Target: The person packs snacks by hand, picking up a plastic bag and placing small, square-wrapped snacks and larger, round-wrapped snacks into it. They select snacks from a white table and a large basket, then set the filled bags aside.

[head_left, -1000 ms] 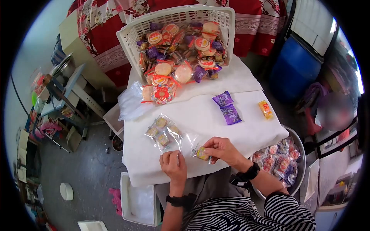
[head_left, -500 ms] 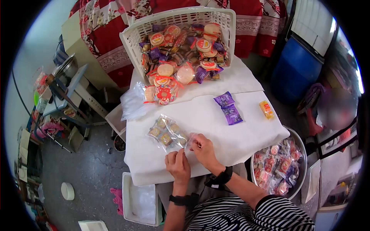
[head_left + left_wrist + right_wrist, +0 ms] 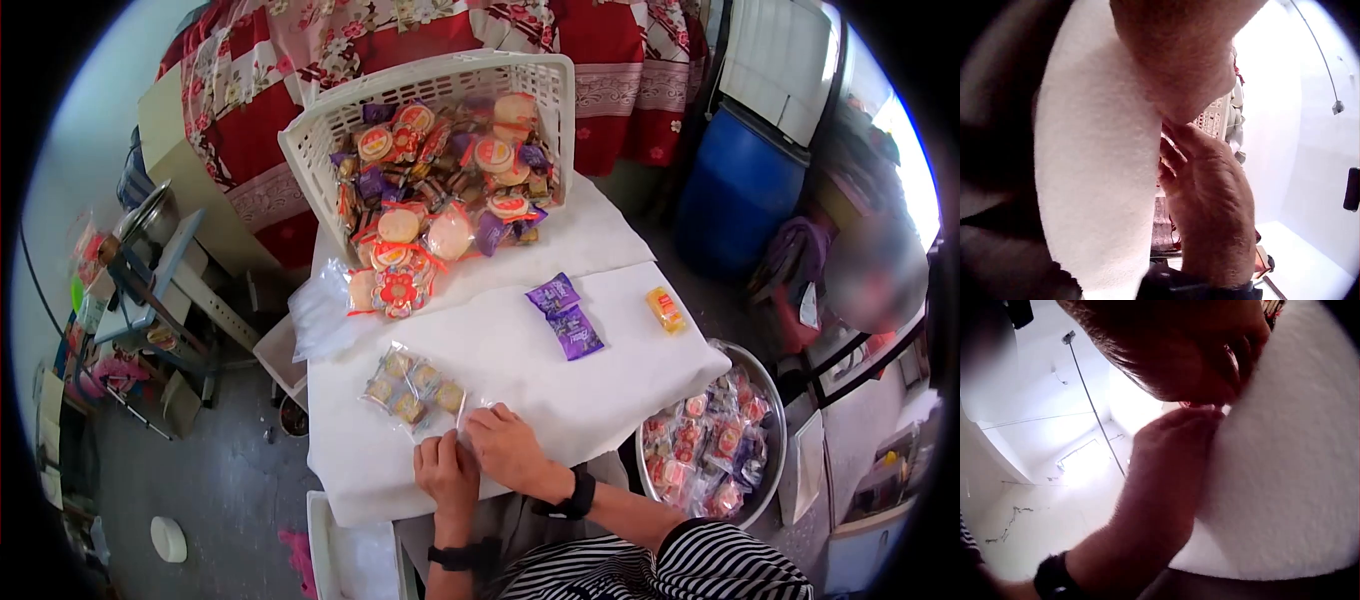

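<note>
A clear plastic bag [image 3: 392,362] lies on the white cloth with several small yellowish wrapped squares [image 3: 409,407] inside. At the bag's near right end, my left hand [image 3: 447,472] pinches the plastic with curled fingers. Close beside it, my right hand [image 3: 508,452] has its fingers bent on the same end of the bag. Both wrist views show the two hands meeting at the fingertips just over the white cloth [image 3: 1097,175]; the bag itself is hidden there.
Behind stands a tilted white basket [image 3: 300,150] of packaged snacks. Two purple packets [image 3: 568,318] and a yellow packet [image 3: 665,310] lie to the right. Spare clear bags [image 3: 325,315] lie left. A metal basin [image 3: 775,455] of filled bags stands low right; a white bin [image 3: 350,555] sits below left.
My right hand held a small yellow packet a second ago, then moved left to the bag's mouth; that packet no longer shows in its fingers. The hands are closer together. The head view has shifted.
</note>
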`<move>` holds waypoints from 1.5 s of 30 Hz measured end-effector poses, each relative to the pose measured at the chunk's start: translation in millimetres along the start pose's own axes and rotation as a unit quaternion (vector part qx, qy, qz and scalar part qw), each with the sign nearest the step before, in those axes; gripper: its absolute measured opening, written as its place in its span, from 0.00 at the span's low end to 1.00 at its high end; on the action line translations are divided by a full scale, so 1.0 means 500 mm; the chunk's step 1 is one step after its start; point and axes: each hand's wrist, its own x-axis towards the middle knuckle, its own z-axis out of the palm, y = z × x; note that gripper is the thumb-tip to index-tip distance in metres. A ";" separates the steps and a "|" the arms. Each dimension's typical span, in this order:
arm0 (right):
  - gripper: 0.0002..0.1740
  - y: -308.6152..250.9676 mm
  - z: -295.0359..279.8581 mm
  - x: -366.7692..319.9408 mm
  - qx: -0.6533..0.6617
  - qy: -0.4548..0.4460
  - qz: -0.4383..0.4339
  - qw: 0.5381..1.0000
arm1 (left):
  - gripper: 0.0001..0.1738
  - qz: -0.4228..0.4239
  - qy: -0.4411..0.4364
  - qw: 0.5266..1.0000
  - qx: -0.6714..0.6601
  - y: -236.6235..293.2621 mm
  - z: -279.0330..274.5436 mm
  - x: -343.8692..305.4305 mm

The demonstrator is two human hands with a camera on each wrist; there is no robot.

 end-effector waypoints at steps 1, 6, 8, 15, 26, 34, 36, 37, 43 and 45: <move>0.07 0.001 -0.005 0.000 0.022 0.039 -0.018 0.999 | 0.11 0.004 -0.013 1.000 -0.001 -0.002 -0.002 -0.001; 0.04 0.101 -0.107 0.099 0.074 0.094 0.002 0.993 | 0.11 0.026 -0.043 0.998 0.035 -0.004 -0.001 -0.005; 0.08 0.181 -0.162 0.187 -0.088 0.094 0.018 0.991 | 0.11 0.031 -0.047 0.997 0.050 -0.005 0.000 -0.005; 0.13 0.432 -0.155 0.328 -0.283 -0.045 0.110 0.952 | 0.10 0.025 -0.059 0.996 0.056 -0.004 -0.001 -0.002; 0.19 0.407 -0.192 0.346 -0.231 -0.066 0.114 0.964 | 0.11 0.025 -0.083 0.993 0.077 -0.005 -0.004 -0.005; 0.27 0.450 -0.210 0.356 -0.172 -0.012 0.046 0.984 | 0.08 0.019 -0.067 0.996 0.061 0.000 -0.001 -0.003; 0.26 0.469 -0.192 0.392 -0.162 -0.033 0.048 0.985 | 0.09 0.017 -0.068 0.996 0.060 -0.001 -0.002 -0.003; 0.25 0.474 -0.184 0.403 -0.154 -0.055 0.055 0.985 | 0.10 0.019 -0.074 0.995 0.059 0.000 -0.005 -0.002; 0.17 0.464 -0.151 0.445 -0.289 -0.094 0.143 0.942 | 0.11 0.020 -0.079 0.995 0.057 -0.002 -0.004 -0.002; 0.15 0.471 -0.152 0.443 -0.265 -0.092 0.131 0.951 | 0.11 0.020 -0.079 0.995 0.051 -0.003 -0.006 -0.003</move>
